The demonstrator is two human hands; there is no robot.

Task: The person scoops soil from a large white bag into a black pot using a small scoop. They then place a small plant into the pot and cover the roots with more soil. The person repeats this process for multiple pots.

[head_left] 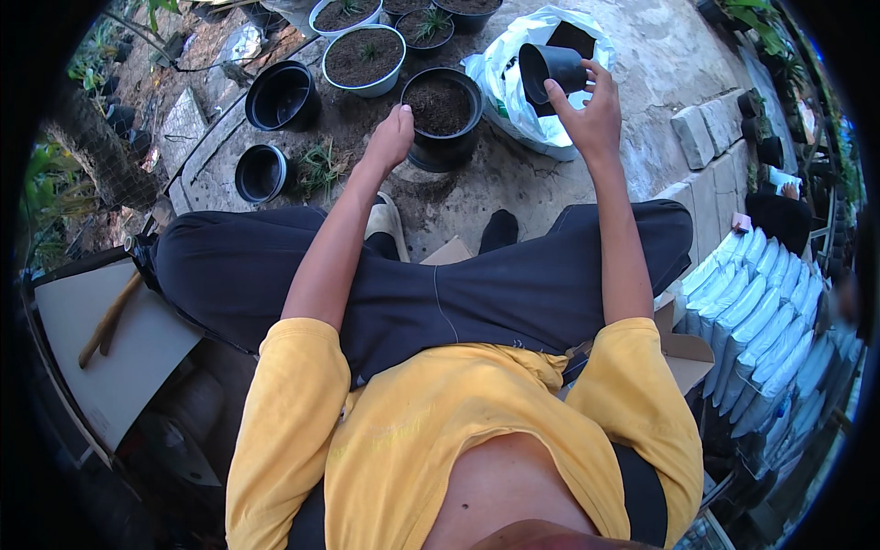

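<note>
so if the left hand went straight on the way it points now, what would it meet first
The left hand would probably meet the soil-filled black pot first: it appears at the pot's left rim, though whether it touches is unclear from this single view.

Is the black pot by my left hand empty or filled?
Not empty: dark soil covers the inside of the black pot, below its rim. How deep it goes, I cannot tell.

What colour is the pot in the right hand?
The pot is black, clearest in the head view.
</note>
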